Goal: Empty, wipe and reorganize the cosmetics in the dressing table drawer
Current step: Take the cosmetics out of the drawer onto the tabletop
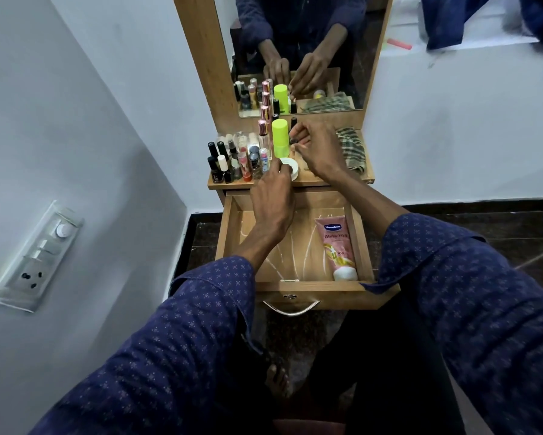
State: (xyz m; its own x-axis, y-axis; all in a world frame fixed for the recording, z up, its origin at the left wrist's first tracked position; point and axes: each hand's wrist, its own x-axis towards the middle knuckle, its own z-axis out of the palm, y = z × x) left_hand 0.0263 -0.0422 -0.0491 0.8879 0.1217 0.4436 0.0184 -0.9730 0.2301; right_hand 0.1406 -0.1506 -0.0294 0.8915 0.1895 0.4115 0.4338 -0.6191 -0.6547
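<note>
The wooden drawer (359, 246) stands pulled out. A pink Vaseline tube (337, 249) lies along its right side. On the dressing table top (307, 181) stand several nail polish bottles (223, 166), a perfume bottle (263, 133) and a neon green container (279, 133). My left hand (273, 199) reaches over the drawer and grips a round white jar (290, 167) at the top's front edge. My right hand (314, 149) is above the top with fingers curled, pinching a small dark item (294, 140) that I cannot make out.
A striped cloth (353, 149) lies folded on the right of the top. The mirror (298, 51) rises right behind the bottles. A switch panel (35, 255) is on the left wall. A metal handle (290, 307) hangs on the drawer front.
</note>
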